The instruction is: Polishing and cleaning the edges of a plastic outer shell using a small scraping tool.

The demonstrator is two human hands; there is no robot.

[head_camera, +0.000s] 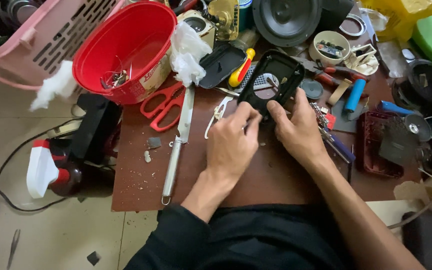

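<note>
Bare counter [141, 185] lies open near the edge left of the hands, while knife [178, 137], scissors [163, 106] and red bowl [126, 47] crowd beyond.

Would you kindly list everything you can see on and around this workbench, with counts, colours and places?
Black plastic frame: one, black, table centre, held by both hands.
Red tub: one, red, upper left of table.
Pink basket: one, pink, far left corner.
Scissors: one pair, red handles, beside the tub.
Serrated knife: one, silver, left of the hands.
Screwdriver: one, yellow and red, behind the frame.
Speaker cone: one, dark grey, top centre.
Blue-handled tool: one, right of the frame.
Table: one, brown.
Left hand: one, fingers at the frame's lower edge.
Right hand: one, gripping the frame's lower right.
</note>
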